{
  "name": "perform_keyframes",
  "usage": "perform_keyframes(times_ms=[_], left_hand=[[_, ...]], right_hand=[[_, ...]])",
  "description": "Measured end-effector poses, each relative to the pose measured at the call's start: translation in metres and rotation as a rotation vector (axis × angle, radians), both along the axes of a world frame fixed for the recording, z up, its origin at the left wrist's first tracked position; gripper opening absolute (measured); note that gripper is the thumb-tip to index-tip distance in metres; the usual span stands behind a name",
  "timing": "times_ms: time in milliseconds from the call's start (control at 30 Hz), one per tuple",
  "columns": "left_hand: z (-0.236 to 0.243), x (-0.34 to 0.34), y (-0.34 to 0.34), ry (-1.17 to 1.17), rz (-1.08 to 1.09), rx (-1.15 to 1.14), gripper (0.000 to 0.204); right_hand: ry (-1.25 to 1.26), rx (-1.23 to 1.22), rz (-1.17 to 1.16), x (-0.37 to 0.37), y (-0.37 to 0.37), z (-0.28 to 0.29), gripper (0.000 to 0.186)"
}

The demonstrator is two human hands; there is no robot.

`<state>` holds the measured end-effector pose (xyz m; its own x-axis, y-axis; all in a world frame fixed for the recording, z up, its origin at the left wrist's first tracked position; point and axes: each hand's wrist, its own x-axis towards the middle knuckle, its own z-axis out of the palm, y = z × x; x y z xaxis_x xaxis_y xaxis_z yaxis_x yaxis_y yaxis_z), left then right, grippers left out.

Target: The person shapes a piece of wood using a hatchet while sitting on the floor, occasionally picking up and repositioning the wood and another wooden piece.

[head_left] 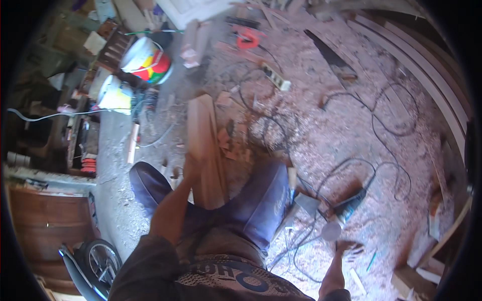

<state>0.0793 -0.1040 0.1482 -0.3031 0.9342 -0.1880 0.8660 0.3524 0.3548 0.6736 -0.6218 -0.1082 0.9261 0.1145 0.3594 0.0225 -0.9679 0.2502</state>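
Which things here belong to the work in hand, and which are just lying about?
Likely in the work:
- Beam, at the left hand
- Round disc, beside the right hand
- Power tool, near the disc

Apparently lying about:
- Handsaw
- Power strip
- Large bucket
- Wheel

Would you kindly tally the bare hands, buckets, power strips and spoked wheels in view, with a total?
Bare hands: 2 (left hand, right hand)
Buckets: 2 (multicoloured bucket, white-and-yellow bucket)
Power strip: 1
Spoked wheel: 1
Total: 6
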Motion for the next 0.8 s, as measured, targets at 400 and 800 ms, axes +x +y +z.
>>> perform_keyframes(times_ms=[400, 800], left_hand=[[-0.015, -0.006, 0.011, 0.067, 0.094, -0.081, 0.099], [0.016, -0.013, -0.012, 0.014, 0.177, 0.103, 0.072]], right_hand=[[0.608, 1.042, 0.571, -0.212, 0.126, 0.084, 0.026], [1.327, 0.699, 0.453, -0.271, 0.179, 0.084, 0.049]])
